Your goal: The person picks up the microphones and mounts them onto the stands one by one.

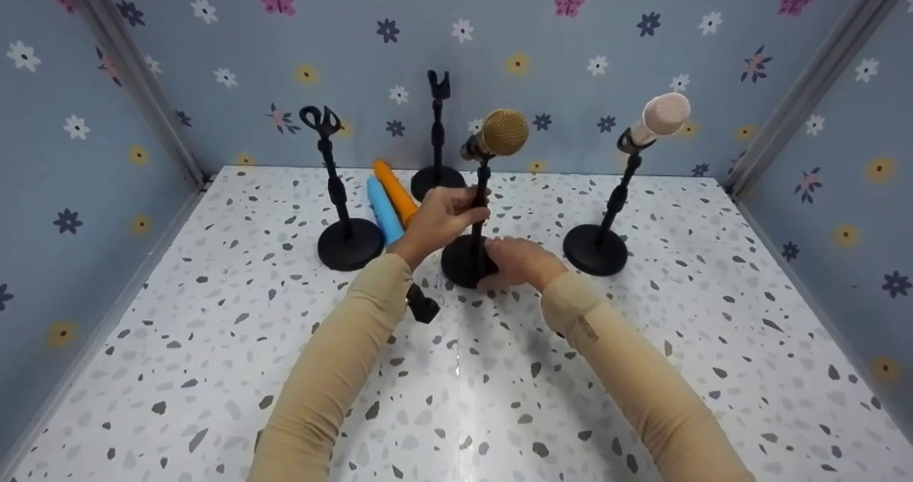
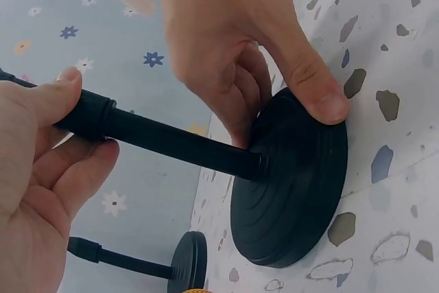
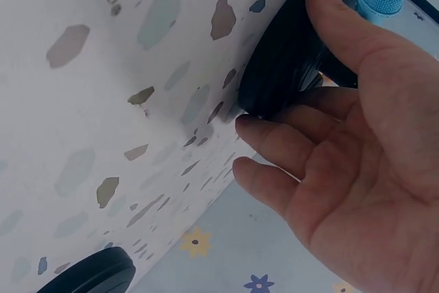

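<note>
A gold-headed microphone (image 1: pixel 505 132) sits in the clip of the middle black stand (image 1: pixel 467 262). My left hand (image 1: pixel 444 218) grips that stand's pole; in the left wrist view the thumb and fingers of my left hand (image 2: pixel 55 156) lie around the pole's thick collar (image 2: pixel 89 116). Down at the round base (image 2: pixel 291 176), my right hand (image 1: pixel 524 262) holds the rim, its thumb on the near edge. The right wrist view has my right hand (image 3: pixel 363 142) with thumb and fingers around the base (image 3: pixel 285 53).
On the right stands a black stand (image 1: pixel 595 249) with a pale pink microphone (image 1: pixel 666 114). Stands with empty clips are at the left (image 1: pixel 350 244) and back (image 1: pixel 438 180). A blue microphone (image 1: pixel 385 211) and an orange one (image 1: pixel 396 191) lie left of my left hand, partly hidden.
</note>
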